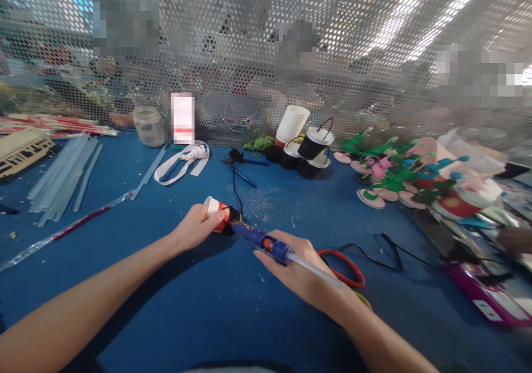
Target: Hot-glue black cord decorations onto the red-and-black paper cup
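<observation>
Left hand [198,226] wrapped around a tipped paper cup [223,213], its black end [234,214] facing the glue gun [258,239] (just rightward) that the right hand [305,262] gripped.

The blue glue gun [256,238] seems of smooth plastic; the small red-and-white cup [214,207] looks of paper, its black yarn [235,215] rough. The flat blue desk [208,290] is matt; the grey perforated screen [236,7] seems metal.
</observation>
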Demonstrator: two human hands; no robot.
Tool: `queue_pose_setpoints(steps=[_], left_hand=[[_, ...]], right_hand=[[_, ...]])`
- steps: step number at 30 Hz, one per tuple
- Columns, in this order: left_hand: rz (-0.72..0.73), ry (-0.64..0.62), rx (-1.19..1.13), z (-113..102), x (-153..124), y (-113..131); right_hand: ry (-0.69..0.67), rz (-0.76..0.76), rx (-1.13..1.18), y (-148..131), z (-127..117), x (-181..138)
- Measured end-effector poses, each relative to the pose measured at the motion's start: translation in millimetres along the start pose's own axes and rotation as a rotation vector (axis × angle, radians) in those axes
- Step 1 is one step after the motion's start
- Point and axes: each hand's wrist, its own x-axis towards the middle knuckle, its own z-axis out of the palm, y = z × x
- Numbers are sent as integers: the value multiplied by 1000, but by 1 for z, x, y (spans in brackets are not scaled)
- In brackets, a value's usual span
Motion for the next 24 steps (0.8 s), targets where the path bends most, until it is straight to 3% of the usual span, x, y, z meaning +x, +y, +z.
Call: queue_pose_setpoints(steps=[24], left_hand=[[73,-5,104,-1,-3,-2]], right_hand=[[20,56,52,1,-2,2]])
